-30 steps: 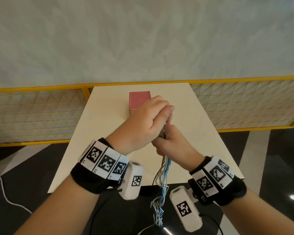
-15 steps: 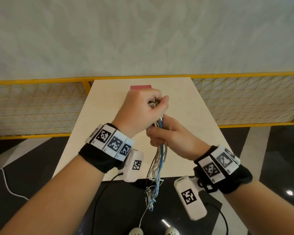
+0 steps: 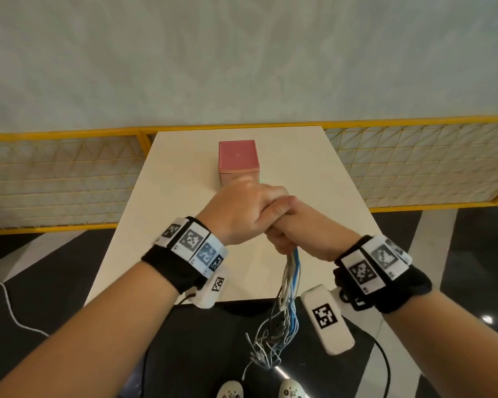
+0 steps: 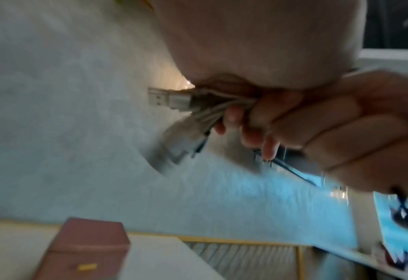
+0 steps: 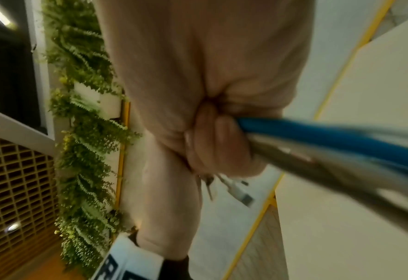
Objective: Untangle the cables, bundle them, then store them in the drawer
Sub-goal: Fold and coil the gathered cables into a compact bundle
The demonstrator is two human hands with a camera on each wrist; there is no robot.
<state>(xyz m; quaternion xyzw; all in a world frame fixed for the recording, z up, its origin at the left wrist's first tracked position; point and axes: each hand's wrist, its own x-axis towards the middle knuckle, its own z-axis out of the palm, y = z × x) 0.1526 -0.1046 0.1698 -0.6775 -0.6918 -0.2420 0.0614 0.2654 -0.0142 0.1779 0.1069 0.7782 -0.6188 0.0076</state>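
**Both hands on one bunch of cables, drawer box not touched yet**

Two hands are stacked on the same bunch of cables (image 3: 291, 278), so I'd call this the bundling step: strands gathered, not yet tied or coiled. The left hand (image 3: 242, 212) sits on top with its fingers (image 4: 305, 121) curled round the plug ends, and a USB plug (image 4: 168, 99) pokes out past the fist. The right hand (image 3: 292, 225) is just underneath, touching it, closed tight round the blue and white strands.

Both fists are held up over the middle of the desk (image 3: 181, 173), forearms coming in from the near edge. The loose tails hang down past that near edge and end in a frayed-looking mess, so probably still some tangle down there.

The pink drawer box (image 3: 237, 159) sits toward the far edge, just beyond the knuckles, and looks closed.

Next up, I reckon: keep one fist clamped, slide the other down to comb out the tails, then fold the bunch short enough to fit.
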